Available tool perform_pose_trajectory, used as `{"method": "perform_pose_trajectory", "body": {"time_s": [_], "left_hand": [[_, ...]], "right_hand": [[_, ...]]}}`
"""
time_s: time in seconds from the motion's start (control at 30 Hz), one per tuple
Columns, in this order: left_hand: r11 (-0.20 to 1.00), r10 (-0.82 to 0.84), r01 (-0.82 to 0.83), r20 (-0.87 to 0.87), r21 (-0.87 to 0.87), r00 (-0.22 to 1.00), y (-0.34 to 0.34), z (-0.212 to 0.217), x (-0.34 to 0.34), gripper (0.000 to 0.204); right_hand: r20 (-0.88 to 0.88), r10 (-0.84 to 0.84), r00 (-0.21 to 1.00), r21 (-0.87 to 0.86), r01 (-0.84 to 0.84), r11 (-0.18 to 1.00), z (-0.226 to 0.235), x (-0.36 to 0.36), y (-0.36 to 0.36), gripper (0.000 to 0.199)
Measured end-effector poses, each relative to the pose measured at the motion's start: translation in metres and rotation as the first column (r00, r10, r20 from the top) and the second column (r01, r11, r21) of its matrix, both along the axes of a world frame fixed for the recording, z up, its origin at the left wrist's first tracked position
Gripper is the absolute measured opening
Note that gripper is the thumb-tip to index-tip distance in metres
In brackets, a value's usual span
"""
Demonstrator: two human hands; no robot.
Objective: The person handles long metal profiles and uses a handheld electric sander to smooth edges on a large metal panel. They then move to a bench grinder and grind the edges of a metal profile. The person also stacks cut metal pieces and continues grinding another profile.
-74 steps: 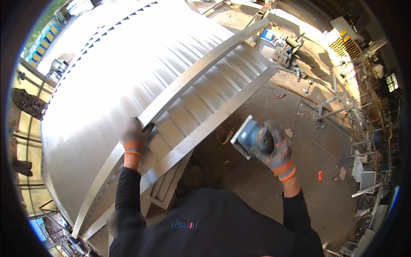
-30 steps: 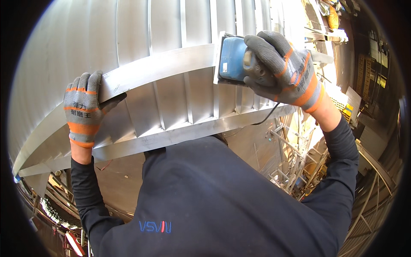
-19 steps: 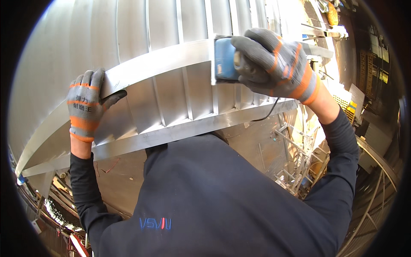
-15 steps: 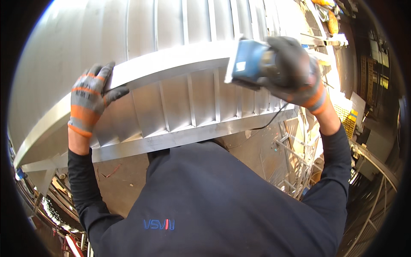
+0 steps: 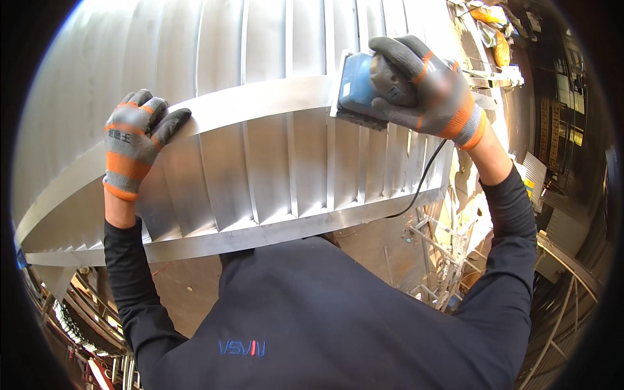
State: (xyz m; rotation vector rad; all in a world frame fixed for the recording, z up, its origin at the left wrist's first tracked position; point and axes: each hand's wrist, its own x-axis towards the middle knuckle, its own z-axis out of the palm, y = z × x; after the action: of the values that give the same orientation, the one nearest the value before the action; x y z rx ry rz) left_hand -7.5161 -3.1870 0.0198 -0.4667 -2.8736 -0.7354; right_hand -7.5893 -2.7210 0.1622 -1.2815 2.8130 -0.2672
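Note:
A blue hand sander [image 5: 359,84] presses its pad against the upper rail [image 5: 260,103] of a bare aluminium stair frame. My right hand [image 5: 429,81], in a grey and orange glove, is wrapped around the sander's top. The sander's black cord [image 5: 426,175] hangs down below my wrist. My left hand [image 5: 135,140], in the same kind of glove, grips the upper rail further left, fingers curled over its edge. Metal steps [image 5: 273,172] run between the upper rail and the lower rail [image 5: 279,231].
A large ribbed silver tank wall [image 5: 162,45] fills the background behind the stair frame. Metal racks and scaffolding [image 5: 448,260] stand on the workshop floor at the lower right. Yellow bags [image 5: 491,26] lie at the top right.
I have come from standing back with the sander held low to leaning over the stairs. In the last second the sander slid a little along the upper rail; my left hand stayed gripping it.

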Motion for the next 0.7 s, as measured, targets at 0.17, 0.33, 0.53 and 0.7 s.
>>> {"method": "perform_pose_trajectory", "body": {"time_s": [0.17, 0.33, 0.53, 0.7], "left_hand": [[1.000, -0.022, 0.023, -0.048, 0.003, 0.999, 0.000, -0.001, -0.001, 0.033], [1.000, -0.009, 0.008, -0.062, -0.009, 0.998, 0.000, -0.004, 0.000, 0.033], [1.000, -0.030, 0.029, -0.068, -0.007, 0.997, 0.001, -0.003, 0.002, 0.033], [0.999, 0.002, -0.008, -0.140, -0.047, 0.990, 0.002, -0.007, 0.005, 0.032]], "right_hand": [[0.086, 0.110, 0.990, 0.073, -0.116, 0.991, 0.008, -0.007, -0.009, 0.081], [0.077, 0.032, 0.997, 0.030, -0.034, 0.999, 0.008, -0.011, -0.004, 0.084], [0.085, 0.086, 0.993, 0.041, -0.090, 0.995, 0.002, -0.015, -0.006, 0.085], [-0.067, 0.191, 0.979, -0.148, -0.199, 0.969, 0.002, -0.007, -0.029, 0.084]]}}
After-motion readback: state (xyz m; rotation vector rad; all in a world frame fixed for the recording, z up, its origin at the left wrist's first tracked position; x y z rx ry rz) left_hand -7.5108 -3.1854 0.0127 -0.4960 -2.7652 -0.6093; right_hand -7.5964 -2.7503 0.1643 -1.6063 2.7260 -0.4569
